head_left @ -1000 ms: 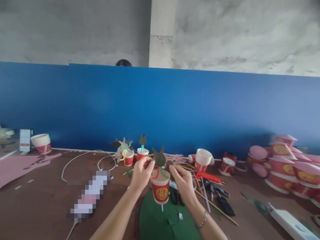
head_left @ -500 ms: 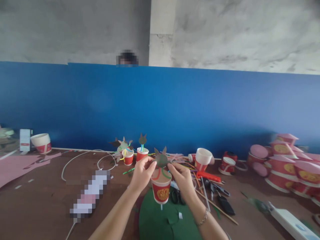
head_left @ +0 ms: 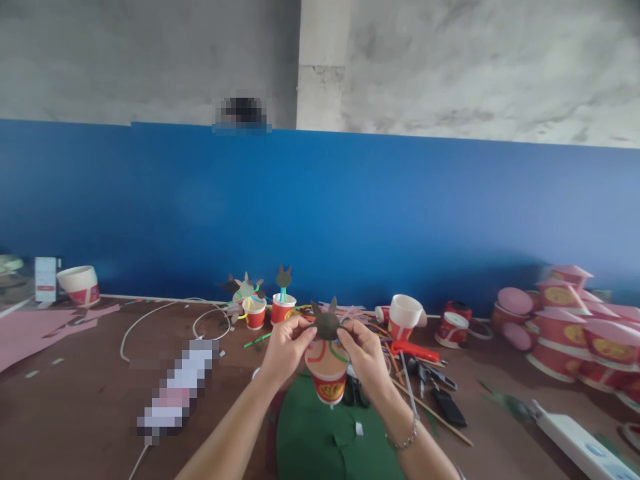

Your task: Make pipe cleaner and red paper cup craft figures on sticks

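Between my two hands is a dark paper animal head (head_left: 327,327) with two pointed ears. My left hand (head_left: 286,345) is closed, its thumb and fingers pinching the head's left edge. On the opposite edge, my right hand (head_left: 364,350) pinches in the same way. Red and green strips run from under the head into a red-and-white paper cup (head_left: 329,387) with a gold print. The cup hangs below, its mouth tipped toward me, above a green round sheet (head_left: 320,443). Dark scissor handles (head_left: 356,392) show partly behind the cup.
Finished-looking cups with animal heads (head_left: 283,310) stand by the blue partition (head_left: 320,213). Right lie a red-handled tool (head_left: 415,351), keys with a black fob (head_left: 449,407), a glue gun (head_left: 575,437) and stacked red cups (head_left: 560,333). A phone (head_left: 177,387) with a cable lies left.
The cup has tilted so more of its inside shows, and its base has swung slightly right. Both hands still pinch the paper head. The person behind the partition has shifted left.
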`<move>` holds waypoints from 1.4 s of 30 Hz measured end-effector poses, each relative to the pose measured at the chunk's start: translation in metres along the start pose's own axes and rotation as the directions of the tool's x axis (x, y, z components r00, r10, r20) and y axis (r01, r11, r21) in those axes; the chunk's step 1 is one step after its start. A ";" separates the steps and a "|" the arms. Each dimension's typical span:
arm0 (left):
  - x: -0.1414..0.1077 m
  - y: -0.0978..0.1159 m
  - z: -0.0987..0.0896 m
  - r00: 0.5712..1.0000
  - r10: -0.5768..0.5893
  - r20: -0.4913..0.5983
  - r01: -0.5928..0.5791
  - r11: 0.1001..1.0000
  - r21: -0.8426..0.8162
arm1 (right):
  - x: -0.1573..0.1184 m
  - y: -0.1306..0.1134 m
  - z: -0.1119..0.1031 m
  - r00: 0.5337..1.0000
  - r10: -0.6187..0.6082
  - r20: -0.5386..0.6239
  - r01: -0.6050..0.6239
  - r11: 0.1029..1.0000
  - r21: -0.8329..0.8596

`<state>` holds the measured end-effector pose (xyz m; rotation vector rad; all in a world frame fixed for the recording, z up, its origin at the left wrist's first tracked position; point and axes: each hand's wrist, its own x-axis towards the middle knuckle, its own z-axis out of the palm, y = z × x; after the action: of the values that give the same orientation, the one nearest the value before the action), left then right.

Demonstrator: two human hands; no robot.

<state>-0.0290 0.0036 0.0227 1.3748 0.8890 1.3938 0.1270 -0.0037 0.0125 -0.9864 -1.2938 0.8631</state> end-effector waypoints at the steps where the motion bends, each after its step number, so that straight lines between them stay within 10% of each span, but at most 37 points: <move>1: 0.000 0.000 0.000 1.000 -0.002 -0.005 0.002 1.000 -0.004 | 0.000 0.000 0.000 1.000 0.003 -0.001 -0.003 1.000 0.020; 19: 0.005 -0.009 0.003 0.978 -0.051 -0.202 0.034 0.996 -0.088 | 0.002 0.007 0.005 0.998 -0.066 -0.023 0.065 0.995 -0.075; 23: 0.007 -0.011 -0.003 0.921 -0.097 -0.377 0.029 0.983 -0.183 | -0.001 0.003 0.007 0.981 -0.013 0.194 0.024 0.998 -0.053; 27: 0.010 -0.013 -0.010 0.863 -0.152 -0.482 -0.029 0.937 -0.348 | -0.009 0.009 0.003 0.866 0.161 0.474 -0.081 0.979 -0.185; 32: 0.013 -0.018 -0.014 0.846 -0.150 -0.512 -0.075 0.916 -0.393 | -0.015 0.020 -0.001 0.797 0.272 0.539 -0.109 0.943 -0.314; 42: 0.004 -0.010 0.003 0.994 -0.098 -0.040 0.070 0.893 -0.444 | -0.005 0.024 0.007 0.894 0.224 0.388 -0.162 0.969 -0.186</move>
<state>-0.0246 0.0096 0.0149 0.9397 0.6090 1.4672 0.1201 0.0013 -0.0112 -1.1046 -1.6519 1.1850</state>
